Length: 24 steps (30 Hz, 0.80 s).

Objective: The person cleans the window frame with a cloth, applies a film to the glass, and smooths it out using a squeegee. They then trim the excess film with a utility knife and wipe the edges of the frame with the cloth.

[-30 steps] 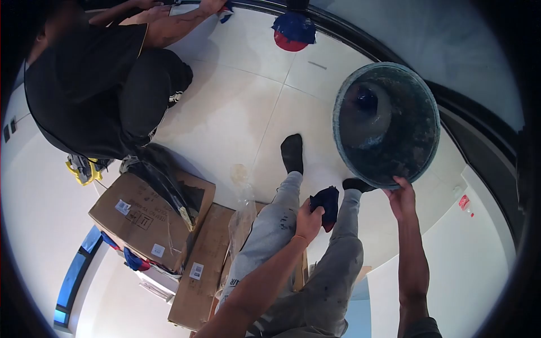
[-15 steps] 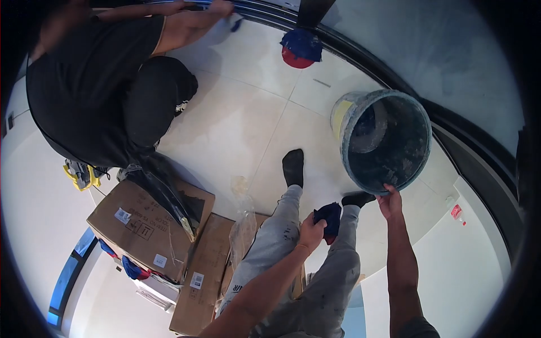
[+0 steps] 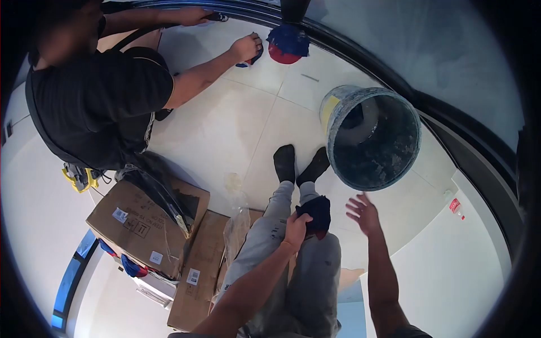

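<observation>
My left hand is closed around a bunched dark blue cloth with some red at its lower edge, held above my legs. My right hand is empty, its fingers spread, just below the near rim of a large dark bucket. A small gap shows between the fingertips and the rim. The bucket stands on the tiles with its mouth toward me; its inside wall is stained and spotted. On its outer side is a yellow patch.
At the left a person in black crouches, one hand on a cloth on the floor. A blue and red bundle lies by the dark window frame. Cardboard boxes stand left of my legs; a bottle with a red label is at right.
My right hand has let go of the bucket rim and opened. My right foot has come in beside the left. The other person's arm has swung toward the blue and red bundle.
</observation>
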Motion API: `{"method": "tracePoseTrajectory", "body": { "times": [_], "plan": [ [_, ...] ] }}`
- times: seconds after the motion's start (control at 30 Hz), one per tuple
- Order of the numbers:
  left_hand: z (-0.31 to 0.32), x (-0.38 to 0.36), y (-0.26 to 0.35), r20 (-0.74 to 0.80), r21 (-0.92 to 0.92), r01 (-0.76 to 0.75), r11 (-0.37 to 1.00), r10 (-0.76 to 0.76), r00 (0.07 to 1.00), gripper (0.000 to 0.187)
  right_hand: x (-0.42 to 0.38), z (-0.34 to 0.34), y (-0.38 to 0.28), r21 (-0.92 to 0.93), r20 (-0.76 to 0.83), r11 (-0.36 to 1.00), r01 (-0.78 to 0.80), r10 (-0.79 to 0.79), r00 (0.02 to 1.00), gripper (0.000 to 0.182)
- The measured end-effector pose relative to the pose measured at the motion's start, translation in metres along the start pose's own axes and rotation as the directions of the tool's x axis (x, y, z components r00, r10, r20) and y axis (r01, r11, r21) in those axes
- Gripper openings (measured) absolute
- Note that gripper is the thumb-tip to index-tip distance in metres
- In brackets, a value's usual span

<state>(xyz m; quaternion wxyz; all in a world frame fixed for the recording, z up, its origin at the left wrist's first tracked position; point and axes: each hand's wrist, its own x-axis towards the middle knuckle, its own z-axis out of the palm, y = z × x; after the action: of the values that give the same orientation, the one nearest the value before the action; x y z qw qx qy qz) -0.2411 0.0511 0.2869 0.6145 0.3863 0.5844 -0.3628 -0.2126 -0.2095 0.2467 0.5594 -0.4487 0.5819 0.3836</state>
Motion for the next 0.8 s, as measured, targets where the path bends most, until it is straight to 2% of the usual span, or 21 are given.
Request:
{"method": "tracePoseTrajectory", "body": {
  "times": [0.03,0.1,0.17,0.2,0.23,0.3,0.33,0.37,0.43,0.5,0.57,0.63,0.7,0.77,0.8],
  "plan": [
    [0.004,-0.002,0.010,-0.023,-0.012,0.033,0.999,-0.033,0.999,0.033,-0.010,0.001,0.009,-0.141,0.057,0.988,0.063,-0.056,0.997,0.065],
    [0.009,-0.001,0.026,0.031,-0.127,0.040,0.991,-0.037,0.999,0.034,-0.038,0.029,0.010,-0.323,0.114,0.931,0.172,-0.142,0.983,0.055],
    [0.020,-0.003,0.042,0.102,-0.242,0.050,0.969,-0.026,0.994,0.035,-0.058,0.060,0.007,-0.348,0.194,0.873,0.342,-0.289,0.937,0.050],
    [0.027,-0.006,0.051,0.146,-0.296,0.054,0.954,-0.011,0.989,0.036,-0.076,0.083,-0.006,-0.252,0.237,0.877,0.409,-0.354,0.905,0.050],
    [0.034,-0.011,0.061,0.189,-0.349,0.060,0.935,0.007,0.982,0.036,-0.089,0.098,-0.018,-0.243,0.268,0.853,0.462,-0.399,0.877,0.049],
    [0.055,-0.024,0.084,0.224,-0.361,0.043,0.931,0.042,0.974,0.042,-0.104,0.122,-0.040,-0.219,0.333,0.793,0.569,-0.488,0.807,0.046],
    [0.064,-0.033,0.094,0.240,-0.369,0.034,0.929,0.060,0.969,0.045,-0.106,0.127,-0.049,-0.288,0.280,0.737,0.612,-0.546,0.790,0.043],
    [0.071,-0.041,0.103,0.275,-0.351,-0.042,0.935,0.146,0.950,0.048,-0.111,0.133,-0.061,-0.336,0.232,0.723,0.604,-0.558,0.797,0.041],
    [0.080,-0.052,0.118,0.347,-0.329,-0.198,0.923,0.313,0.884,0.054,-0.111,0.136,-0.073,-0.229,0.247,0.700,0.676,-0.630,0.736,0.034],
    [0.075,-0.046,0.114,0.269,-0.121,-0.437,0.891,0.454,0.850,0.061,-0.118,0.140,-0.083,-0.174,0.207,0.731,0.660,-0.628,0.750,0.030],
    [0.063,-0.040,0.115,0.195,0.156,-0.617,0.771,0.588,0.785,0.062,-0.119,0.137,-0.086,-0.147,0.118,0.741,0.655,-0.644,0.756,0.025],
    [0.041,-0.027,0.114,0.183,0.082,-0.528,0.845,0.508,0.842,0.062,-0.113,0.129,-0.083,-0.154,-0.006,0.738,0.657,-0.666,0.746,0.022],
    [0.010,-0.012,0.118,0.198,0.053,-0.453,0.890,0.435,0.878,0.063,-0.110,0.134,-0.085,-0.228,-0.123,0.711,0.666,-0.699,0.704,0.030],
    [-0.021,-0.006,0.131,0.209,0.078,-0.440,0.895,0.417,0.885,0.052,-0.098,0.138,-0.077,-0.216,-0.178,0.613,0.760,-0.790,0.587,0.035],
    [-0.038,0.000,0.136,0.235,0.055,-0.431,0.901,0.408,0.882,0.049,-0.090,0.139,-0.071,-0.276,-0.248,0.603,0.748,-0.797,0.551,0.043]
  ]
}}
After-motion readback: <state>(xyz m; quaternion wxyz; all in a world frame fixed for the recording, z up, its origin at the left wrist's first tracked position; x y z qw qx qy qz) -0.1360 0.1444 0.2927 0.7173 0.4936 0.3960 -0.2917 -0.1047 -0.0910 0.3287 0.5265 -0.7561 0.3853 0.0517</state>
